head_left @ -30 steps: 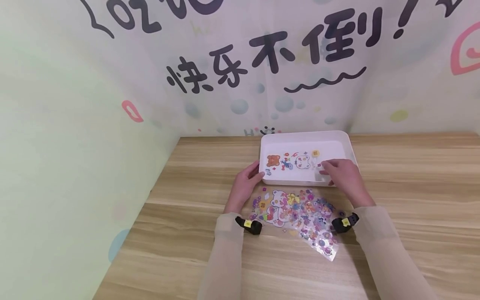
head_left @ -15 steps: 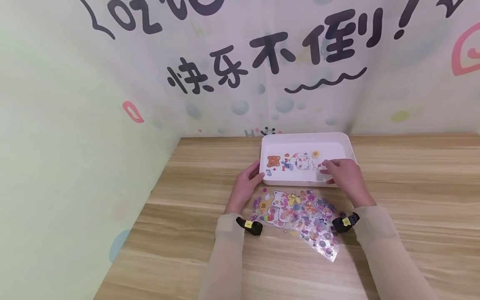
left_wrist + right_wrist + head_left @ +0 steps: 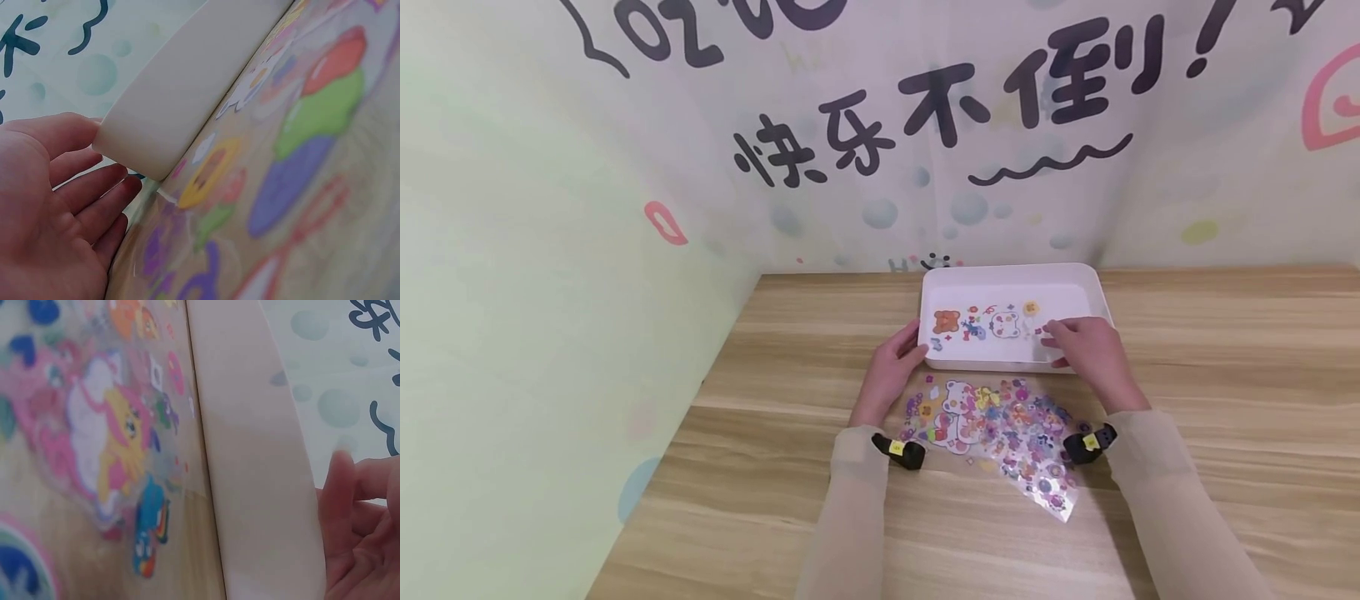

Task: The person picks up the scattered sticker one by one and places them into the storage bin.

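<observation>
A white tray [image 3: 1011, 367] stands near the back wall, with several stickers inside, among them a brown bear [image 3: 946, 322] and a white bear [image 3: 1004, 325]. At its front left corner my left hand [image 3: 889, 371] holds on, thumb at the rim and fingers along the outside. My right hand [image 3: 1090, 350] reaches over the front right rim, with thumb and forefinger pinching a small clear sticker with a pink mark [image 3: 1038, 331]. In the right wrist view the tray's front wall [image 3: 262, 475] hides the right fingertips' contact with the tray floor.
Clear sticker sheets [image 3: 1022, 433] with colourful prints lie overlapping on the wooden table [image 3: 760, 500], between my forearms and the tray. A printed cloth wall [image 3: 850, 200] rises behind the tray, and another wall [image 3: 535, 333] borders the table at left.
Almost nothing differs. Both hands stay at the tray, and the stickers in it and the sheets keep their places.
</observation>
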`<state>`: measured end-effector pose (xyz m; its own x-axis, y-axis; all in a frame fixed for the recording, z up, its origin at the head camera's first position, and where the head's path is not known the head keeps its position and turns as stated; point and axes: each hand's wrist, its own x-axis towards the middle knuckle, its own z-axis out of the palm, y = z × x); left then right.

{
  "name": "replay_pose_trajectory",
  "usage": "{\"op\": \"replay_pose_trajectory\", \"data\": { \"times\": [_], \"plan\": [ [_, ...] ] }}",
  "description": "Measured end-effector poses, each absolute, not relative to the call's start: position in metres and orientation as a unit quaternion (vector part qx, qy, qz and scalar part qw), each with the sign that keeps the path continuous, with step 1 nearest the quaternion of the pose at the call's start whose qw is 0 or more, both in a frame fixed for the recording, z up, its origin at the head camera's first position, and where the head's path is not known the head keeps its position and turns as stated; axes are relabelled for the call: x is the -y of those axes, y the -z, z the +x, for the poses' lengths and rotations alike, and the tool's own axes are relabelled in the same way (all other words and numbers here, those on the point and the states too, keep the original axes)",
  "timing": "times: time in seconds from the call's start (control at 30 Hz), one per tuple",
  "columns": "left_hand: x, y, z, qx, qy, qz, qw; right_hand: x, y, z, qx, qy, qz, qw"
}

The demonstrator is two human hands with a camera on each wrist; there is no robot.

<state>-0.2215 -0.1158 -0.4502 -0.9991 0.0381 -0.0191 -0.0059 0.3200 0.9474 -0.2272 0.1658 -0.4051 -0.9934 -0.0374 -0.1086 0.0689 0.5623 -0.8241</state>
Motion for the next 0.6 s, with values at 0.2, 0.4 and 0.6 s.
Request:
{"op": "replay_pose_trajectory", "data": {
  "times": [0.2, 0.4, 0.6],
  "plan": [
    [0.1179, 0.4483, -0.2207, -0.807, -0.589, 0.005, 0.029, -0.1626, 0.4067, -0.2273, -0.88, 0.472, 0.007, 0.054],
    [0.1182, 0.4477, -0.2206, -0.805, -0.593, 0.003, 0.027, -0.1596, 0.4091, -0.2269, -0.878, 0.476, 0.016, 0.045],
    [0.117, 0.4508, -0.2212, -0.813, -0.582, 0.014, 0.016, -0.163, 0.4082, -0.227, -0.888, 0.459, -0.005, 0.034]
  ]
}}
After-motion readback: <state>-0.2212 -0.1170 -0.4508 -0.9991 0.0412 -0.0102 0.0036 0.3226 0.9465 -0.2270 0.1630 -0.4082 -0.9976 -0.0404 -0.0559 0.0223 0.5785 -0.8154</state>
